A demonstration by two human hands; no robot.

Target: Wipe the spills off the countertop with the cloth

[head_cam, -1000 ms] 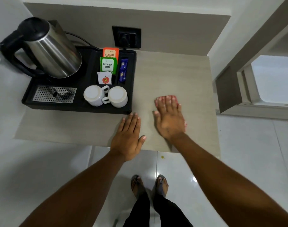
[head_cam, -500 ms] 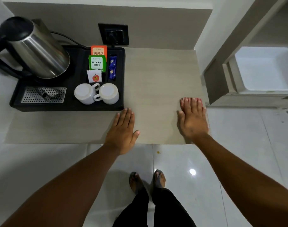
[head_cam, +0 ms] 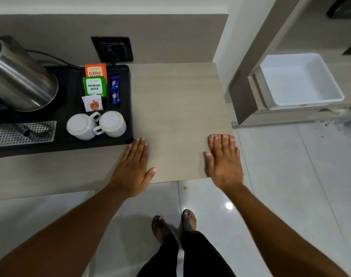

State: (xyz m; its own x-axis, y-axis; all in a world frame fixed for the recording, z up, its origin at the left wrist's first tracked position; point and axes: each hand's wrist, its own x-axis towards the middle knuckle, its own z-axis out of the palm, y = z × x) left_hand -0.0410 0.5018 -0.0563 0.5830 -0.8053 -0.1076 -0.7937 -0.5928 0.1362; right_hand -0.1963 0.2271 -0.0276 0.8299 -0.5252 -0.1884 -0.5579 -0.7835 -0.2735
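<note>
The beige countertop (head_cam: 170, 108) shows no visible spill. My right hand (head_cam: 224, 162) lies flat at its front right corner, partly over the edge. A thin pink strip of cloth (head_cam: 220, 136) peeks out beyond the fingertips; the hand presses on it and hides the rest. My left hand (head_cam: 133, 166) rests flat on the counter's front edge with nothing in it, fingertips just short of the black tray (head_cam: 128, 108).
The tray holds a steel kettle (head_cam: 21, 80), two upturned white cups (head_cam: 80, 126), and tea sachets (head_cam: 94, 85). A wall socket (head_cam: 111, 48) sits behind it. A white bin (head_cam: 300, 82) stands in a recess to the right. A small yellow speck (head_cam: 184, 187) lies on the floor.
My right hand has slid with the cloth from the counter's middle to its front right corner. My left hand has stayed by the tray.
</note>
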